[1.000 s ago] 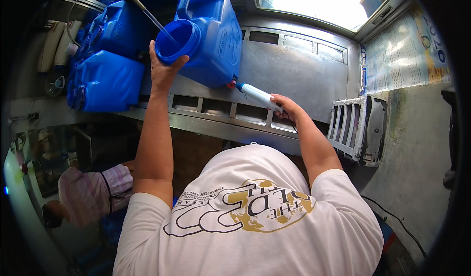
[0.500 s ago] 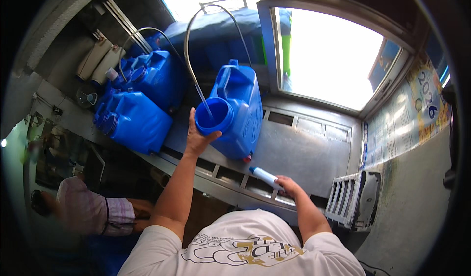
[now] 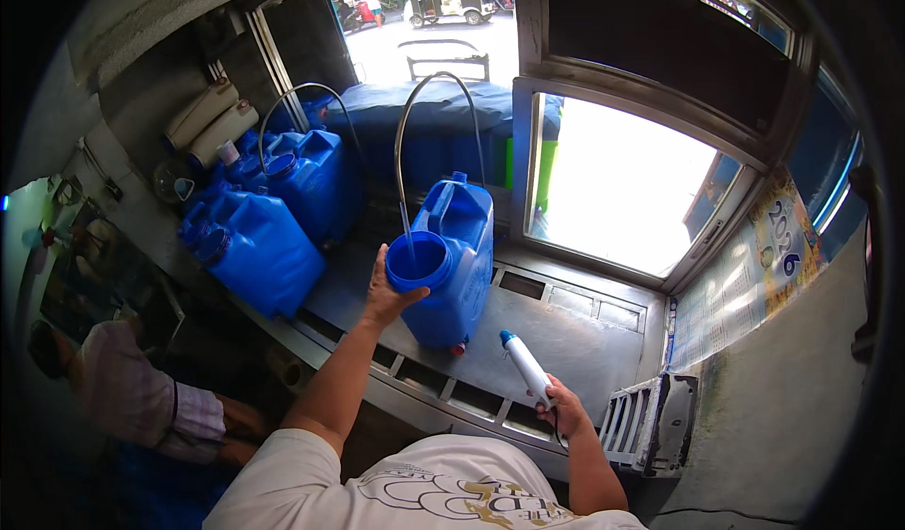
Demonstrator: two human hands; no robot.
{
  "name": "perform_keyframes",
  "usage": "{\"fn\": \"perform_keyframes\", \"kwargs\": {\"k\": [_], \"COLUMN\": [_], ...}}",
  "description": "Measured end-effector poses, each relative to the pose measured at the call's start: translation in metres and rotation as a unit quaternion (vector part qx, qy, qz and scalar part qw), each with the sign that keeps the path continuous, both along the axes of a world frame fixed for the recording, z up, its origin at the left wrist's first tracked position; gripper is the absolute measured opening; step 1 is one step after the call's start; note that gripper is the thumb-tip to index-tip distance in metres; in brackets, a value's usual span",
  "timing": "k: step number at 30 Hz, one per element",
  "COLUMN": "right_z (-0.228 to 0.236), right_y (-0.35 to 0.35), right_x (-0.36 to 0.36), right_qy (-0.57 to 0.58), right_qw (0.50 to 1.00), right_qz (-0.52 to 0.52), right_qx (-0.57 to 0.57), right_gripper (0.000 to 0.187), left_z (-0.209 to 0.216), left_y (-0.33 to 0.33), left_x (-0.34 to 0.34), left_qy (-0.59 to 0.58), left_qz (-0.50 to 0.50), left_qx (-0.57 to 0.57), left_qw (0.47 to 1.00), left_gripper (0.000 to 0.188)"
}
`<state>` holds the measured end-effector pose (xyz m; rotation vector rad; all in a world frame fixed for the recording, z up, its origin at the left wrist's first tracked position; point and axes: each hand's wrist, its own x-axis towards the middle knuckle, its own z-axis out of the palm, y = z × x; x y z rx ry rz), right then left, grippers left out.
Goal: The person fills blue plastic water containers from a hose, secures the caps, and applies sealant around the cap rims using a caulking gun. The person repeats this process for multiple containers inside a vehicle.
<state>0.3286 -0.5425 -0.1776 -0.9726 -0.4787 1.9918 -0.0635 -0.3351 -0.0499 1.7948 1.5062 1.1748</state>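
A blue water jug stands on the metal counter, its wide round mouth facing me and a red-tipped spout low at its base. My left hand grips the jug's neck, with the thumb across the near side of the rim and the fingers along its left. A curved metal filler pipe arches over and ends inside the mouth. To the right, my right hand is closed around a white cylindrical tool with a blue tip. A dark cord hangs from its lower end. The tip points up toward the jug without touching it.
More blue jugs crowd the counter's left side, under another curved pipe. Slots run along the counter. A white slatted vent stands at the right, below a wall calendar. Another person is at lower left.
The view has tilted up, showing more of the street. My right hand has lifted the white tool, which now points more steeply upward. The left hand stays on the jug's neck.
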Motion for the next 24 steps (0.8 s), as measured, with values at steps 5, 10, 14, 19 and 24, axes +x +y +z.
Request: {"fn": "perform_keyframes", "kwargs": {"k": [5, 10, 14, 19, 24], "right_z": [0.055, 0.071, 0.086, 0.067, 0.043], "right_y": [-0.063, -0.111, -0.134, -0.150, -0.158], "right_x": [0.057, 0.114, 0.134, 0.158, 0.171], "right_qy": [0.007, -0.082, -0.115, -0.108, -0.325], "right_qw": [0.985, 0.947, 0.917, 0.900, 0.848], "right_qz": [-0.156, -0.287, -0.373, -0.414, -0.418], "right_qx": [0.075, 0.117, 0.087, 0.085, 0.023], "right_gripper": [0.074, 0.078, 0.074, 0.060, 0.056], "left_z": [-0.008, 0.003, 0.019, 0.026, 0.004], "left_y": [0.004, 0.003, 0.007, 0.014, 0.009], "left_x": [-0.001, -0.004, -0.013, -0.016, -0.012], "left_qy": [0.003, 0.032, 0.063, 0.037, -0.025], "left_qz": [0.001, -0.015, -0.046, -0.089, -0.049], "left_qx": [-0.003, -0.003, -0.048, -0.054, -0.012], "left_qw": [1.000, 0.999, 0.996, 0.994, 0.998], "left_gripper": [0.143, 0.141, 0.140, 0.138, 0.140]}}
